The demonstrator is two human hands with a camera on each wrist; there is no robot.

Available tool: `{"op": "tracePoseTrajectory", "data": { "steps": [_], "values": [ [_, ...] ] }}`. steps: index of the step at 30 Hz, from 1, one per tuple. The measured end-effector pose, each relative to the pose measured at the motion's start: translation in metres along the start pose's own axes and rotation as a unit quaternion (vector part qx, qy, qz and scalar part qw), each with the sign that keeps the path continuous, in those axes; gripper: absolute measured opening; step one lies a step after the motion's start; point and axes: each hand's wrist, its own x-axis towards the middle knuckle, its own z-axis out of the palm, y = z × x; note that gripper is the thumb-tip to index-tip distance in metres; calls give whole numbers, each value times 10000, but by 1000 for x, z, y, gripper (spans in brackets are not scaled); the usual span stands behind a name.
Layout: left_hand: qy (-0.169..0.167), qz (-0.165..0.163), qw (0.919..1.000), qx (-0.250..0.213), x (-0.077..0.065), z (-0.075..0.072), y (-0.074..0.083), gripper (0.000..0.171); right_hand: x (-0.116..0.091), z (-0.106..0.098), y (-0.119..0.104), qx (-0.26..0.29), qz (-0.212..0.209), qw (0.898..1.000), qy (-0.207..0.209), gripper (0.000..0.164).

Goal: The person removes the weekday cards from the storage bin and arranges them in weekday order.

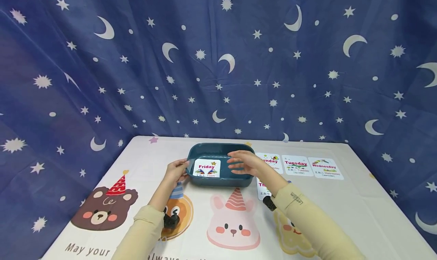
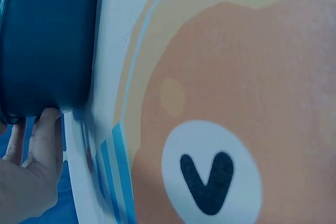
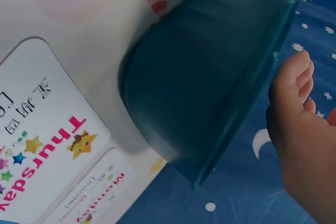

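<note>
A dark teal plastic basin [image 1: 222,182] stands on the table, with a white "Friday" card [image 1: 206,168] inside it. My left hand [image 1: 175,172] grips the basin's left end; in the left wrist view its fingers [image 2: 46,142] press against the outer wall. Above the basin's right part hovers my right hand [image 1: 245,163], fingers loosely spread and holding nothing. Right of the basin lie the "Monday" card [image 1: 273,162], the "Tuesday" card [image 1: 297,165] and the "Wednesday" card [image 1: 325,168] in a row. A "Thursday" card [image 3: 52,129] lies below "Monday", partly hidden by my right arm in the head view.
The white tablecloth [image 1: 355,214] carries printed animal faces, including a brown bear [image 1: 102,210] and a pink rabbit [image 1: 233,229]. Behind the table hangs a blue curtain [image 1: 205,70] with moons and stars. Small black devices [image 1: 170,221] sit at both wrists.
</note>
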Motion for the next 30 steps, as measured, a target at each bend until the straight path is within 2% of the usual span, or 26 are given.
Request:
{"op": "tracePoseTrajectory", "data": {
  "steps": [9, 21, 30],
  "values": [
    [30, 17, 10000, 36, 0, 1, 0, 42, 17, 8, 10, -247, 280, 9987, 333, 42],
    [-5, 23, 10000, -55, 1, 1, 0, 41, 31, 16, 14, -574, 389, 9974, 207, 43],
    [77, 22, 10000, -17, 0, 1, 0, 40, 43, 24, 25, -710, 505, 9956, 339, 44]
  ]
}}
